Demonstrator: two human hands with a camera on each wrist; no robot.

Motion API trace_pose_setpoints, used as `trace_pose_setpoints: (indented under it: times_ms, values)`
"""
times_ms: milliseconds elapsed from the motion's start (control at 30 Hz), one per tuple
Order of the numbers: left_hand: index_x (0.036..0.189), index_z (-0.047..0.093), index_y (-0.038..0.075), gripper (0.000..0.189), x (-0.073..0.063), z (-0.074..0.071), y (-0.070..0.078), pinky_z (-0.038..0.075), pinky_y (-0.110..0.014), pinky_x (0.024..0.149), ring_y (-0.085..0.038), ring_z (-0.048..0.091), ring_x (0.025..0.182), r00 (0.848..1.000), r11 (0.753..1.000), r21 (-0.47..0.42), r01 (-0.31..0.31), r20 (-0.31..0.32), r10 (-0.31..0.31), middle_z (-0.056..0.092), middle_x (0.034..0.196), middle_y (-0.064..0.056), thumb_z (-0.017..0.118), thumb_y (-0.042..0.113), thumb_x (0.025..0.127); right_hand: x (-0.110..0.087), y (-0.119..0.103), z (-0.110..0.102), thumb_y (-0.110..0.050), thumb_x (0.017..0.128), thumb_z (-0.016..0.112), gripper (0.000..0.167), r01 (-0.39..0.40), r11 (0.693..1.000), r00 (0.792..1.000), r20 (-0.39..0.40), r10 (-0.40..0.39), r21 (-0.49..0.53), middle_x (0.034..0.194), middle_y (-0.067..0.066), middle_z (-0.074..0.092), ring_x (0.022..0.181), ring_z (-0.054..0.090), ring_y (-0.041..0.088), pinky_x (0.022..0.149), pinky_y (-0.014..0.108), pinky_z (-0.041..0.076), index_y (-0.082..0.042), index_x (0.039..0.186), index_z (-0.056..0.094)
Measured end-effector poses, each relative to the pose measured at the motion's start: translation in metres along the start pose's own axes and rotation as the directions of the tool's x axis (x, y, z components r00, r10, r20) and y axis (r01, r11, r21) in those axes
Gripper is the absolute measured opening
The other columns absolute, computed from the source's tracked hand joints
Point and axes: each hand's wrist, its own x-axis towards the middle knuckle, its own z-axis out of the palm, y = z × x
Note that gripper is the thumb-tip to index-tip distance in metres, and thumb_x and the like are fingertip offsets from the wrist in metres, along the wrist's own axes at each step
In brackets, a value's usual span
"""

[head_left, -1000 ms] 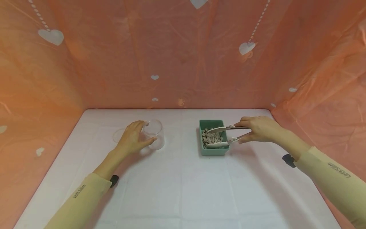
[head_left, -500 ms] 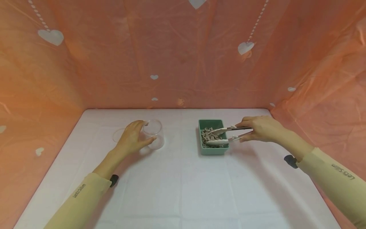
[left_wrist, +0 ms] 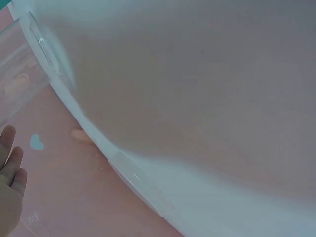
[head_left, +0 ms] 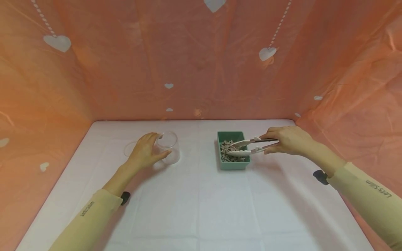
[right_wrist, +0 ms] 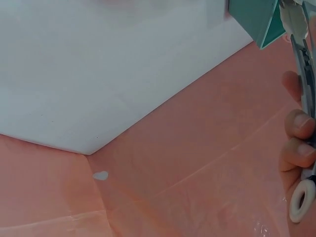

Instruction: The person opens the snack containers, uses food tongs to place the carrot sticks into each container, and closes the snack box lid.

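Upright on the white table, a clear jar [head_left: 172,156] stands with my left hand [head_left: 142,153] at its left side, the thumb along its front and the fingers by its back. In the left wrist view the jar [left_wrist: 22,74] shows beside the fingertips. My right hand [head_left: 290,140] grips a pair of tongs [head_left: 255,151] with white tips. Those tips reach into a green box [head_left: 233,166] among small grey-brown curled pieces [head_left: 224,153]. Whether any piece is pinched is hard to tell. The right wrist view shows fingers round the tongs [right_wrist: 307,84] and their white ring.
A clear round lid [head_left: 128,148] lies on the table, partly behind my left hand; the left wrist view also shows this lid [left_wrist: 140,182]. Orange sheeting [head_left: 201,69] with white hearts rises along the table's back and sides.
The tongs' arms have drawn closer together and their front tip has risen a little from the box's near side. My left hand and the jar stay put.
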Motion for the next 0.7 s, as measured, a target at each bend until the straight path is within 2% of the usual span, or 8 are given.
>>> trace_pose_setpoints:
  times_ms: [133, 333, 700]
  values:
    - [0.132, 0.060, -0.007, 0.065, 0.0008, -0.0003, -0.0006, 0.034, -0.060, 0.116, -0.044, 0.051, 0.132, 1.000, 1.000, -0.007, 0.001, 0.003, -0.001, 0.061, 0.133, -0.025, 0.082, 0.033, 0.086, -0.0033, -0.0007, -0.0015, -0.046, 0.077, 0.090, 0.046, -0.001, 1.000, 1.000, -0.030, 0.001, 0.016, 0.090, -0.014, 0.063, 0.072, 0.058, 0.007, 0.055, 0.026, 0.046, -0.020, 0.114, 0.080]
    - [0.133, 0.059, -0.006, 0.066, 0.0000, -0.0010, -0.0008, 0.033, -0.061, 0.117, -0.044, 0.050, 0.134, 1.000, 1.000, -0.024, 0.009, 0.008, -0.009, 0.060, 0.135, -0.025, 0.083, 0.034, 0.086, -0.0069, -0.0004, -0.0029, -0.045, 0.077, 0.090, 0.046, -0.056, 0.998, 0.998, -0.020, 0.057, 0.027, 0.090, -0.014, 0.064, 0.071, 0.055, 0.004, 0.056, 0.026, 0.046, -0.019, 0.114, 0.080]
    - [0.134, 0.060, -0.005, 0.069, 0.0046, 0.0043, 0.0054, 0.035, -0.059, 0.117, -0.043, 0.048, 0.136, 1.000, 0.999, -0.038, 0.017, 0.023, -0.016, 0.059, 0.137, -0.024, 0.084, 0.038, 0.086, -0.0084, 0.0011, -0.0061, -0.046, 0.077, 0.090, 0.049, -0.105, 0.994, 0.994, -0.035, 0.106, 0.027, 0.093, -0.008, 0.068, 0.072, 0.058, 0.008, 0.056, 0.029, 0.047, -0.018, 0.115, 0.080]
